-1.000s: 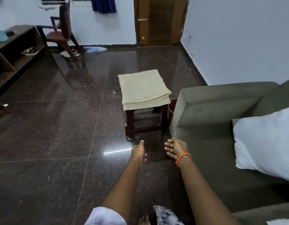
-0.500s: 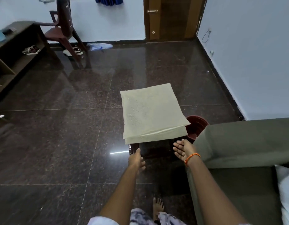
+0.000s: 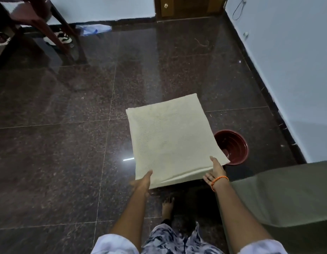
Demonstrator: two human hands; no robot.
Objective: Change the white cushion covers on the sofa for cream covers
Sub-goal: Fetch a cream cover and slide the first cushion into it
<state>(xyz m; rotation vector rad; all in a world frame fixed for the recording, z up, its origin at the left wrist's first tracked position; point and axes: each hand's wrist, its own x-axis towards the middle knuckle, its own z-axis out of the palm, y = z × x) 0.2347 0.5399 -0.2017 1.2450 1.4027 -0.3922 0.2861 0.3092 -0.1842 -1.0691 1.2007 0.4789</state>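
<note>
1. Left hand (image 3: 141, 186) pinches the near-left corner of the folded cream fabric cushion covers (image 3: 170, 138); right hand (image 3: 215, 171) lies flat-fingered at the near-right corner.
2. Stacked layers under the fingers may separate and slide towards the round maroon plastic basin (image 3: 233, 146) beyond the right fingers.

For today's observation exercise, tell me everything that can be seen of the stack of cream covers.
The cream covers are a flat, square, folded stack of pale, finely textured cloth; layered edges show along the near side. The stack lies level above the dark floor, hiding whatever bears it. The left hand grips its near left corner, thumb on top. The right hand touches its near right corner, thumb on top. A red-brown bowl sits on the floor beside its right edge.
</note>
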